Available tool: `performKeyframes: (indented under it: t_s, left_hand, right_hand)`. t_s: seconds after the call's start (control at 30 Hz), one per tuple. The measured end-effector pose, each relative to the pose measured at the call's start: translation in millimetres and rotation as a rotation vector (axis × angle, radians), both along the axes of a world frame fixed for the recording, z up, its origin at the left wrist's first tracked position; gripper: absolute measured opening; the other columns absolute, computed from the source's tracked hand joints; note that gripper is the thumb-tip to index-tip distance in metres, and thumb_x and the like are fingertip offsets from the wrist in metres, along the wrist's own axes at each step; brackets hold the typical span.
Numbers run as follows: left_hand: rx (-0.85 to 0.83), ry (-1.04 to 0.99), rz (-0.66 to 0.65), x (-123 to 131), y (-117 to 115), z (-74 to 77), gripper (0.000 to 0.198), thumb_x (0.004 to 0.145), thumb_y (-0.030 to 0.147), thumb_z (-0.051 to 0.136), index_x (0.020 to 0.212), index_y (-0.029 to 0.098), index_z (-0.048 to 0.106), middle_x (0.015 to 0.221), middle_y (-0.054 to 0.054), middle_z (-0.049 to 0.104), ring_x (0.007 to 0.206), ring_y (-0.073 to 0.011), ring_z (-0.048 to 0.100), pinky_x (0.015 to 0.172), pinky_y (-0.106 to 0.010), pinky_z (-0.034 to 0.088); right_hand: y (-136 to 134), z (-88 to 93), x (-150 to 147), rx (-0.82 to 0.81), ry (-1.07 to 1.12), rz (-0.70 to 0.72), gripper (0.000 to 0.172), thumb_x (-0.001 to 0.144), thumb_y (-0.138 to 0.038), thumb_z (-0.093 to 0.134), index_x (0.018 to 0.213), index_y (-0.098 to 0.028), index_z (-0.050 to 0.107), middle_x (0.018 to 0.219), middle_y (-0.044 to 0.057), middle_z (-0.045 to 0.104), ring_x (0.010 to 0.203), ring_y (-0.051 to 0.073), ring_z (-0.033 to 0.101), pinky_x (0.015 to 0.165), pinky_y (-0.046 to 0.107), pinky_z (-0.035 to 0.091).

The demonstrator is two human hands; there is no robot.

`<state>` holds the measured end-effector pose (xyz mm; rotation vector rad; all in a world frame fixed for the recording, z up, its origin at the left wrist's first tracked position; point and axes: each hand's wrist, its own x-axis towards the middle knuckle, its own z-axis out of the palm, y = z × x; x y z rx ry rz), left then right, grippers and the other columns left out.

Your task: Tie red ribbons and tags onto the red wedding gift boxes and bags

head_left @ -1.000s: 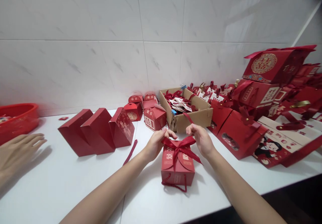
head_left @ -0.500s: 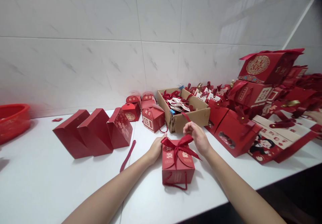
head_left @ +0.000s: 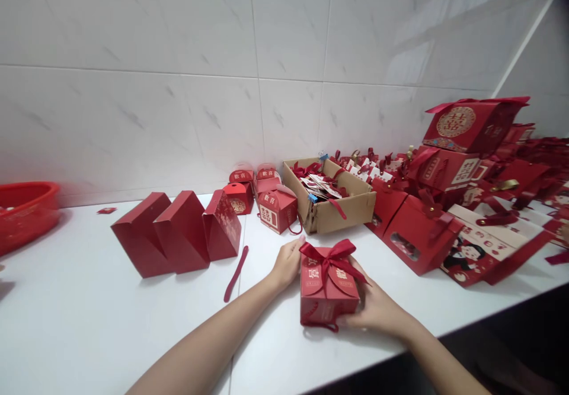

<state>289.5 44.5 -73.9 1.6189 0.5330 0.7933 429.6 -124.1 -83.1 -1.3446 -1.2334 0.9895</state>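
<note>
Red card box [head_left: 328, 310] near the table edge [head_left: 382, 359] sat gripped by the right hand [head_left: 377, 308], left hand [head_left: 288, 263] at its far corner, hold unclear; probably light, crushable, best held below the bow [head_left: 331, 259].

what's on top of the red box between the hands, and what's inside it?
A red ribbon bow lies on top of the red box, over its rounded flaps. The closed flaps hide the inside, and the right hand covers part of its right side.
</note>
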Motion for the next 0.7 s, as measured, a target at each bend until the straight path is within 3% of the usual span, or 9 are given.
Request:
performKeyframes:
  t_s: [0.17,0.23,0.33,0.4,0.53,0.7]
  left_hand:
    - [0.140,0.012,0.052,-0.7,5.6,-1.4,0.047,0.086,0.058,0.038,0.062,0.018,0.042,0.059,0.003,0.041,0.060,-0.0130,0.039,0.060,-0.025,0.032]
    - [0.202,0.036,0.041,0.0,5.9,-1.5,0.049,0.089,0.056,0.030,0.061,0.018,0.042,0.057,0.003,0.039,0.057,-0.0128,0.038,0.058,-0.025,0.032]
    - [0.331,0.082,-0.003,-1.2,2.9,0.7,0.050,0.093,0.051,0.020,0.063,0.018,0.043,0.057,0.002,0.040,0.056,-0.0137,0.040,0.057,-0.026,0.033]
    - [0.462,0.113,-0.049,-4.3,-0.5,3.7,0.048,0.094,0.047,0.019,0.068,0.018,0.046,0.062,-0.001,0.047,0.062,-0.0159,0.045,0.063,-0.028,0.036]
    - [0.802,0.191,-0.270,-10.7,-11.2,7.8,0.028,0.085,0.044,0.046,0.080,0.019,0.056,0.076,-0.005,0.058,0.074,-0.0199,0.051,0.074,-0.033,0.036]
    - [1.079,0.276,-0.448,-9.1,-28.2,6.0,0.017,0.086,0.032,0.046,0.086,0.019,0.056,0.085,-0.010,0.061,0.082,-0.0225,0.055,0.077,-0.034,0.039]
  right_hand:
    - [-9.1,0.5,11.3,0.077,0.333,-0.023,0.084,0.045,-0.020,0.085,0.123,-0.023,0.054,0.128,0.012,0.056,0.118,0.035,0.050,0.103,0.052,0.033]
    - [-20.1,-8.9,20.8,0.074,0.556,-0.025,0.068,0.048,-0.031,0.083,0.112,-0.021,0.062,0.114,0.013,0.064,0.110,0.037,0.057,0.096,0.054,0.039]
    - [-35.3,-23.0,29.8,0.048,0.735,-0.157,0.049,0.055,-0.044,0.076,0.098,-0.023,0.068,0.099,0.013,0.070,0.108,0.037,0.059,0.093,0.055,0.040]
    - [-39.9,-25.9,29.3,0.050,0.775,-0.237,0.045,0.057,-0.050,0.073,0.094,-0.026,0.069,0.100,0.012,0.070,0.111,0.037,0.056,0.096,0.057,0.038]
    - [-35.2,-16.5,18.6,0.101,0.931,-0.237,0.051,0.070,-0.072,0.049,0.099,-0.035,0.068,0.118,0.005,0.065,0.116,0.032,0.053,0.099,0.057,0.033]
    - [-28.1,-8.3,14.2,0.115,1.116,-0.227,0.048,0.077,-0.072,0.043,0.092,-0.036,0.070,0.109,0.002,0.068,0.105,0.026,0.059,0.097,0.049,0.038]
